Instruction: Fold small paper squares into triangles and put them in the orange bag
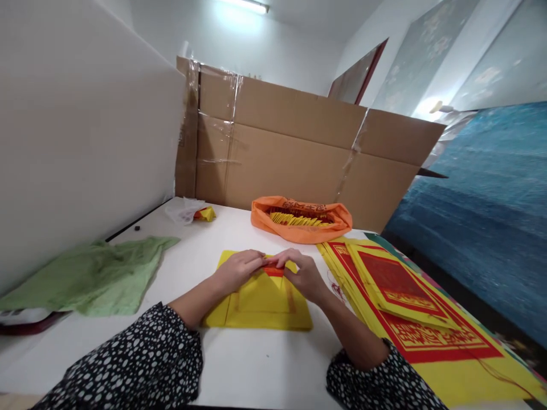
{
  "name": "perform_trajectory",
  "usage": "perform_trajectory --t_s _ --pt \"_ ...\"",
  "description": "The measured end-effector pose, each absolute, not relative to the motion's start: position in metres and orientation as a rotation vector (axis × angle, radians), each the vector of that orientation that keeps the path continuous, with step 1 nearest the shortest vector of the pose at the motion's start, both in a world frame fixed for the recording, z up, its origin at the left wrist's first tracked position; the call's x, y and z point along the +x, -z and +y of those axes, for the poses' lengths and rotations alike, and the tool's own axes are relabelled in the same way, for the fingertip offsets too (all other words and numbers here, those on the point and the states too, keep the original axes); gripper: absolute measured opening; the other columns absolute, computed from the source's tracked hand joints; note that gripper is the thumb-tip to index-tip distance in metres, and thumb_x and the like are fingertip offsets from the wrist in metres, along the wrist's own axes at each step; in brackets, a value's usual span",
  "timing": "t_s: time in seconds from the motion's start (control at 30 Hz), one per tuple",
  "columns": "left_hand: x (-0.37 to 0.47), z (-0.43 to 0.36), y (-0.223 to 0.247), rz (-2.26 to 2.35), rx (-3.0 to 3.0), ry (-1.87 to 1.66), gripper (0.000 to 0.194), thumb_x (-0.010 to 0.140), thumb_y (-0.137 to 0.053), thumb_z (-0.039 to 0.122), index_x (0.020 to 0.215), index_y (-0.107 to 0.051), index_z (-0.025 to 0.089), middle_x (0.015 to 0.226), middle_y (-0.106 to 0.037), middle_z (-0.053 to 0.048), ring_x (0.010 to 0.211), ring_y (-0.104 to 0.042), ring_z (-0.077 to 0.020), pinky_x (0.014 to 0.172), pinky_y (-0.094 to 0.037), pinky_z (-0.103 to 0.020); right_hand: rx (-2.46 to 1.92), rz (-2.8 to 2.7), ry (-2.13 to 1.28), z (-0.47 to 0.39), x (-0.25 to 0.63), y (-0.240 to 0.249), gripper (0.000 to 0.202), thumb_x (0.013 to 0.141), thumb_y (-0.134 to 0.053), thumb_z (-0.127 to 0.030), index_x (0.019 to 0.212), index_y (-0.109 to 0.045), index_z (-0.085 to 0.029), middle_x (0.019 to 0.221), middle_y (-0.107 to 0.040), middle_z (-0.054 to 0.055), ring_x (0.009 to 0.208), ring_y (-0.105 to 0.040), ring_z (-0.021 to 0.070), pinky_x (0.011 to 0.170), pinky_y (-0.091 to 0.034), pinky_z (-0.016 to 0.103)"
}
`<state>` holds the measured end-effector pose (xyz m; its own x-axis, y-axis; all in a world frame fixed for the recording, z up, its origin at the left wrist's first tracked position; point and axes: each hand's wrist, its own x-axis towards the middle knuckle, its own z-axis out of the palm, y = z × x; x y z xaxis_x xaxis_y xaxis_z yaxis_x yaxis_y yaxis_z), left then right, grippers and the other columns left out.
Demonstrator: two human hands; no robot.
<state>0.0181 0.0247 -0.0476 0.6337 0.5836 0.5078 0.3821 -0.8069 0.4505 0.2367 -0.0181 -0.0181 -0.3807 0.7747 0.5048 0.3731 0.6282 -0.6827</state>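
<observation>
A yellow sheet of paper (pixel 256 310) lies in front of me, possibly the top of a stack. On its upper part sits a small folded piece of paper (pixel 274 270), red and yellow. My left hand (pixel 243 269) pinches the folded paper at its left side, fingertips near its top edge. From the right, my right hand (pixel 304 275) grips the same folded paper between thumb and fingers. The fingertips of both hands almost meet, and they hide part of the fold.
Behind my hands stands an orange bag (pixel 301 232) filled with folded yellow papers (pixel 299 219). Red-and-yellow printed sheets (pixel 401 285) are stacked at right. A green cloth (pixel 123 276), a clear plastic bag (pixel 183 212) and a cardboard wall (pixel 290 148) stand around the white table (pixel 265 364).
</observation>
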Motion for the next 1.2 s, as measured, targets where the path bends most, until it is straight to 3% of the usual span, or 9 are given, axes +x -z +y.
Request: perform_trajectory --t_s 0.13,0.33,0.47,0.63,0.73,0.83,0.9,1.07,1.2 --pt "0.015 0.016 0.055 0.63 2.564 -0.685 0.025 0.09 -0.048 0.016 0.107 -0.066 0.022 0.125 -0.062 -0.008 0.117 -0.058 -0.0222 0.102 -0.045 -0.036 -0.851 -2.285 -0.327 -0.042 0.247 0.057 0.025 0.089 -0.043 -0.008 0.096 -0.063 -0.021 0.114 -0.069 0.007 0.108 -0.061 0.0189 0.095 -0.046 0.041" --pt "0.009 0.004 0.061 0.689 2.405 -0.529 0.063 0.078 -0.048 0.003 0.137 -0.048 0.025 0.137 -0.056 -0.006 0.125 -0.053 -0.0232 0.105 -0.042 -0.038 -0.773 -2.526 -0.295 -0.048 0.247 0.092 0.037 0.094 -0.04 -0.012 0.125 -0.059 -0.018 0.128 -0.063 0.009 0.124 -0.053 0.0176 0.103 -0.043 0.04" --pt "0.008 0.006 0.062 0.749 2.252 -0.499 0.066 0.083 -0.054 0.014 0.145 -0.037 0.026 0.141 -0.052 -0.006 0.126 -0.051 -0.0245 0.105 -0.041 -0.038 -0.852 -2.357 -0.571 -0.046 0.244 0.086 0.029 0.089 -0.05 -0.015 0.109 -0.069 -0.025 0.113 -0.071 0.003 0.108 -0.063 0.0159 0.095 -0.049 0.037" --pt "0.008 0.007 0.063 0.739 2.176 -0.524 0.071 0.076 -0.064 0.017 0.142 -0.042 0.028 0.137 -0.055 -0.005 0.122 -0.055 -0.0273 0.101 -0.043 -0.037 -1.137 -2.027 -0.94 -0.036 0.239 0.079 0.015 0.083 -0.059 -0.022 0.088 -0.073 -0.023 0.085 -0.073 0.0 0.08 -0.066 0.0163 0.076 -0.05 0.029" --pt "0.01 0.009 0.059 0.694 2.115 -0.524 0.056 0.078 -0.061 0.02 0.133 -0.052 0.023 0.115 -0.068 -0.006 0.102 -0.064 -0.0231 0.088 -0.05 -0.032 -1.188 -1.899 -1.091 -0.02 0.231 0.077 0.008 0.079 -0.062 -0.025 0.081 -0.067 -0.019 0.074 -0.067 -0.003 0.072 -0.063 0.0153 0.069 -0.047 0.026" --pt "0.015 0.014 0.057 0.744 1.992 -0.65 0.02 0.085 -0.054 0.028 0.097 -0.067 0.018 0.1 -0.07 -0.006 0.091 -0.066 -0.0202 0.082 -0.051 -0.03 -1.232 -1.868 -1.11 -0.007 0.222 0.072 0.013 0.074 -0.065 -0.025 0.084 -0.06 -0.019 0.069 -0.059 -0.005 0.066 -0.059 0.0136 0.064 -0.045 0.024" --pt "0.019 0.016 0.06 0.836 1.928 -0.784 0.02 0.084 -0.058 0.032 0.074 -0.065 0.017 0.098 -0.07 -0.007 0.093 -0.065 -0.0214 0.083 -0.051 -0.031 -1.273 -1.904 -1.001 -0.007 0.217 0.068 0.016 0.075 -0.065 -0.023 0.088 -0.059 -0.019 0.072 -0.059 -0.004 0.065 -0.057 0.0136 0.064 -0.047 0.025" --pt "0.026 0.02 0.068 0.994 1.92 -0.906 0.014 0.074 -0.066 0.026 0.064 -0.066 0.016 0.096 -0.067 -0.009 0.088 -0.066 -0.0212 0.082 -0.053 -0.035 -1.276 -2.168 -0.328 -0.043 0.208 0.076 0.024 0.086 -0.056 -0.016 0.11 -0.061 -0.018 0.114 -0.063 0.011 0.104 -0.059 0.0248 0.094 -0.046 0.043" --pt "0.025 0.02 0.067 0.993 1.977 -0.882 0.016 0.075 -0.066 0.028 0.065 -0.068 0.017 0.099 -0.067 -0.009 0.091 -0.066 -0.0218 0.086 -0.053 -0.038 -1.32 -2.326 -0.134 -0.084 0.196 0.101 0.059 0.085 -0.066 -0.033 0.137 -0.048 -0.011 0.146 -0.042 0.02 0.138 -0.033 0.0353 0.109 -0.033 0.055"
